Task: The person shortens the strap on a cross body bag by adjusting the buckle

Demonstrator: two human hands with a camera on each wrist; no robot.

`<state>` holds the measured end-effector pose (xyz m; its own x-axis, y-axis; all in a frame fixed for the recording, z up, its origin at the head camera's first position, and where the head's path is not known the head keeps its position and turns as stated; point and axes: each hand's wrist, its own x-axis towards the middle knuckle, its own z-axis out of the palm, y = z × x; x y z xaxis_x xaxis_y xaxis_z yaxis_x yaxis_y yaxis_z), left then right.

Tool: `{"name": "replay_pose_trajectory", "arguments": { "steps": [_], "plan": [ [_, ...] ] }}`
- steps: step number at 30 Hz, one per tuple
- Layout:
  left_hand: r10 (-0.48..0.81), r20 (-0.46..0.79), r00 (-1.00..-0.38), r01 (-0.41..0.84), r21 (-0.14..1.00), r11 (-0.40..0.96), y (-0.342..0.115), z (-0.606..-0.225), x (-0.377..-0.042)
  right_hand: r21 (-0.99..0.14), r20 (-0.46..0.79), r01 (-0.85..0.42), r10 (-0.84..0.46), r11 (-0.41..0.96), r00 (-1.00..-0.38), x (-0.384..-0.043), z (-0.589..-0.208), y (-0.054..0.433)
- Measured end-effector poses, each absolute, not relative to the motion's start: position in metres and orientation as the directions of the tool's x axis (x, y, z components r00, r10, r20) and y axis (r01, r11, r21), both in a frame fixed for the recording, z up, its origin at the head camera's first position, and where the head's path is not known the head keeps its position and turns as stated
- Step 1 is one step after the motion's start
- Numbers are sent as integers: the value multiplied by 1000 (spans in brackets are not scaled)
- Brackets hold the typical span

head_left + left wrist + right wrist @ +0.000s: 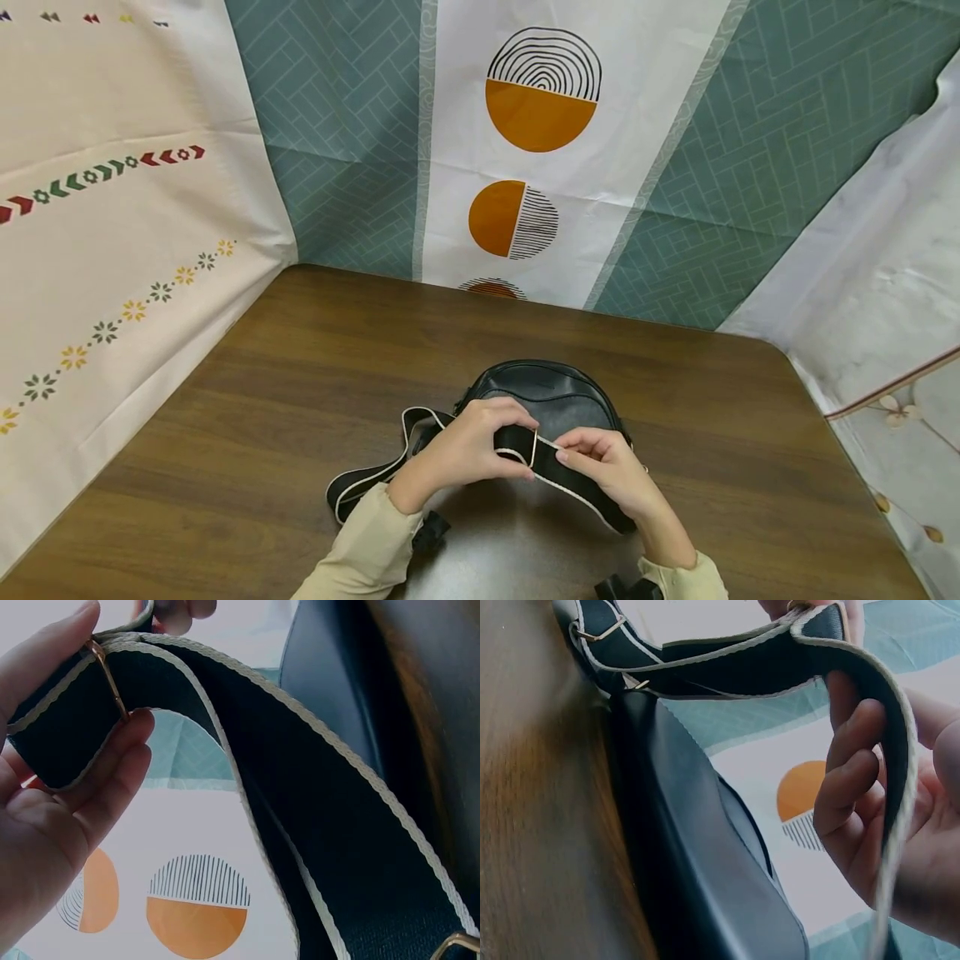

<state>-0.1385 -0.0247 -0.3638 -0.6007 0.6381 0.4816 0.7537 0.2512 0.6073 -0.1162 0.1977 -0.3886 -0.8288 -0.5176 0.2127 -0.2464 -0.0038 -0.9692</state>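
Note:
A black rounded bag (558, 392) lies on the table, its wide black strap edged in cream braid. My left hand (480, 442) pinches the strap at a gold-coloured slider buckle (111, 681), thumb on one edge and fingers on the other. Just right of the buckle, my right hand (611, 471) holds the strap (889, 712) between thumb and curled fingers. Both hands are raised in front of the bag. A loop of the strap (360, 483) trails to the left, and more gold-coloured hardware (604, 630) shows near the bag's end in the right wrist view.
The brown wooden table (247, 400) spreads around the bag. Behind it hangs a teal and white cloth (517, 167) with orange half circles. Pale patterned cloths flank the table, one at the left (135, 250) and one at the right (892, 333).

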Motion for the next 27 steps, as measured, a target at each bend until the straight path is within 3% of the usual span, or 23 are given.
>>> {"name": "replay_pose_trajectory", "arguments": {
  "steps": [6,9,14,17,21,27],
  "plan": [
    [651,494,-576,769,598,227,-23,-363,-137,-964,246,-262,-555,-52,-795,-118,-388,193],
    [662,455,-595,762,582,285,-23,-361,-136,-955,276,-291,-541,-60,-795,-119,-388,191],
    [689,362,-628,774,389,500,-24,-355,-130,-957,260,-288,-523,-28,-812,-120,-392,183],
    [698,358,-620,784,324,530,-22,-352,-127,-958,254,-285,-509,-17,-822,-119,-394,179],
    [701,376,-606,795,322,514,-21,-352,-127,-959,234,-283,-489,27,-840,-119,-394,176],
    [686,410,-601,791,424,440,-23,-358,-129,-965,185,-252,-502,69,-845,-118,-390,178]
  ]
}}
